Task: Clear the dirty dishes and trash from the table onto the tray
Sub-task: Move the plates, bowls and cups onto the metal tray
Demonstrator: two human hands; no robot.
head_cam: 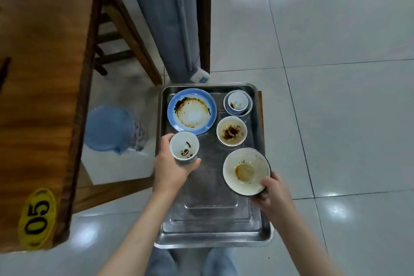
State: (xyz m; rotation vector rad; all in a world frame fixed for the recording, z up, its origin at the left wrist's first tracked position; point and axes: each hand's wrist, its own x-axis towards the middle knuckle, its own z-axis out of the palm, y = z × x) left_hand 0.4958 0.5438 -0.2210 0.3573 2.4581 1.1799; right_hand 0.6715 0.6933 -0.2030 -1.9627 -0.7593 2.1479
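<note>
- The metal tray (pixel 208 228) stands beside the wooden tabletop (pixel 38 96), on some support that I cannot see.
- Already on the tray are a blue plate (pixel 192 111) with brown sauce marks, a small cup (pixel 238 101) that sits inside a little saucer (pixel 226 108), and a stained bowl (pixel 231 131) just beside them.
- The left hand (pixel 171 169) grips a small white cup (pixel 184 148) with dark residue; the fingers curl round its side. The cup is over the left part of the tray, near the blue plate. I cannot tell if it already touches the tray.
- The right hand (pixel 272 192) holds a larger bowl (pixel 246 171) by its near rim, thumb on the inside. The bowl is tilted and is over the right part of the tray.
- My judgement: the task is well along. Four dishes are placed, and two more are about to be put down.
- The near half of the tray is still free.
- What is left I cannot say with certainty. Only one part of the tabletop is in view, with a yellow number sticker (pixel 37 218); the rest is cut off at the left.
- No trash is visible on the tray.
- A blue object (pixel 109 129) on the floor under the table is blurred; perhaps it is a bin, but this is hard to make out.
</note>
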